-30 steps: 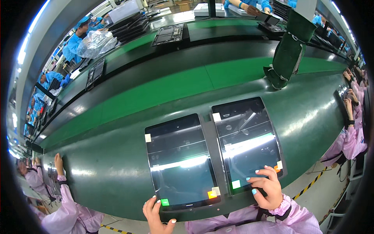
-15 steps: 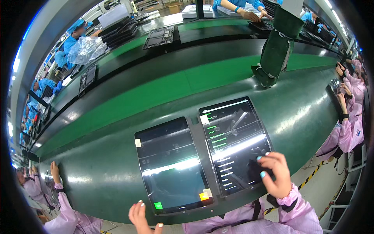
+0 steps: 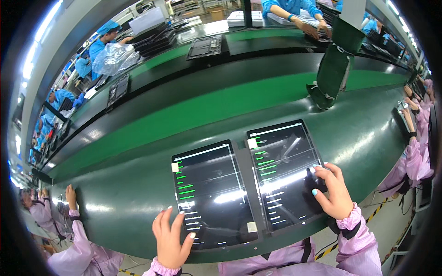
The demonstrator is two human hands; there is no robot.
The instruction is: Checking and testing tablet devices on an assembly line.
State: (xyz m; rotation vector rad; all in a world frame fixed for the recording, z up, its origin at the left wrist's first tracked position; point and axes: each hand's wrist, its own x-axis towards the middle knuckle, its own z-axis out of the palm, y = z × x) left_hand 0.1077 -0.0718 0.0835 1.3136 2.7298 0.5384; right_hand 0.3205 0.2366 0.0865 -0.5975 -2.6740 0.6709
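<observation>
Two tablets lie side by side, screens up, on the green work surface in front of me. The left tablet [image 3: 216, 193] shows a dark screen with a list of green and white lines, and pale stickers sit near two of its corners. A similar list fills the right tablet [image 3: 287, 170], which has one pale sticker near its upper left. My left hand [image 3: 171, 237] reaches over the left tablet's lower left edge with its fingers spread, holding nothing. At the right tablet's right edge, my right hand [image 3: 334, 191] hovers or touches with its fingers apart and empty; contact cannot be told.
A green-wrapped post [image 3: 332, 69] rises beyond the tablets on the right. Behind runs a belt [image 3: 202, 103] bearing opened devices [image 3: 205, 46]. Clear plastic wrap [image 3: 115, 59] lies at far left. Co-workers in pink [image 3: 416, 152] and blue [image 3: 292, 14] sit around.
The left tablet's screen has gone from a plain dark display with green and orange corner squares to a list. My left hand has moved up onto its lower edge. The view has shifted slightly.
</observation>
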